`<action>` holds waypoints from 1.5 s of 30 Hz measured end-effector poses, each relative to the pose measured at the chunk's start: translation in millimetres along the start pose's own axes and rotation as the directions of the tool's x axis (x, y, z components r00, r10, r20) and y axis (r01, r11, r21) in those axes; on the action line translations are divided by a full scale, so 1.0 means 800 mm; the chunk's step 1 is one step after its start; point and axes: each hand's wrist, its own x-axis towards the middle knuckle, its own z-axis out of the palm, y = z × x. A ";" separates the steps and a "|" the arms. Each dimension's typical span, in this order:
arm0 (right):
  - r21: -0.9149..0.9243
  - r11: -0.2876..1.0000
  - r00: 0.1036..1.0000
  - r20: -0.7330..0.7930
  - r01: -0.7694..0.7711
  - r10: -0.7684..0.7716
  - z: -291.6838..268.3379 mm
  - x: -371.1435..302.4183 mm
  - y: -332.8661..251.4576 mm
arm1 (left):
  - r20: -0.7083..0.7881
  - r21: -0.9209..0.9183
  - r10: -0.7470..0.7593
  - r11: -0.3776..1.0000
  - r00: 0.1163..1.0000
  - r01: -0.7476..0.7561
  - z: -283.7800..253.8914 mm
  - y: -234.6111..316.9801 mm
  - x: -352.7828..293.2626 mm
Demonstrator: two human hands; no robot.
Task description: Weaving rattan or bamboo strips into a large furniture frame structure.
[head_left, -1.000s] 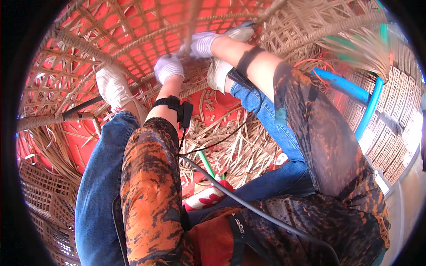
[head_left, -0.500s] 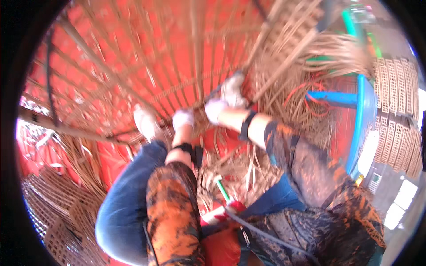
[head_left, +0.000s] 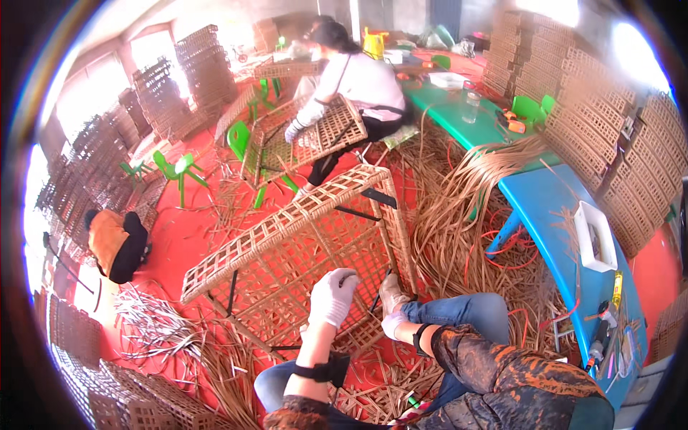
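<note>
A large open-weave basket-like frame (head_left: 287, 240) of brown strips stands tilted in front of me, with black pieces at its corners. My left hand (head_left: 334, 295), in a white glove, is raised before its woven side. Its fingers are curled together, and whatever they might hold is hidden. Low by the frame's near right corner, my right hand (head_left: 393, 326) is gloved too, beside my shoe (head_left: 393, 292); its fingers cannot be made out.
Loose brown strips (head_left: 451, 222) lie in heaps on the red floor. A blue table (head_left: 552, 208) at right bears a white tray (head_left: 595, 235) and a power tool (head_left: 598, 340). Ahead, a seated co-worker (head_left: 365, 82) handles another woven frame (head_left: 330, 132). Stacked woven panels (head_left: 584, 115) rise at right.
My view has swung up, bringing the room and co-worker into sight. My left hand has come up from the frame's lower edge; the right stays low. The woven frame now appears tilted differently.
</note>
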 end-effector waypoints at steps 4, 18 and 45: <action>-0.003 1.000 1.000 -0.014 -0.003 0.003 0.003 -0.043 -0.022 | -0.061 0.334 0.260 0.915 0.964 -0.226 -0.094 0.070 -0.113; -0.151 0.988 0.999 0.048 0.001 0.006 0.023 -0.010 -0.132 | 0.095 0.032 -0.041 0.999 0.995 0.038 -0.175 -0.143 -0.146; -0.153 0.988 0.984 0.177 0.022 0.005 0.001 -0.020 -0.211 | 0.172 -0.030 -0.083 0.996 0.982 0.090 -0.205 -0.191 -0.161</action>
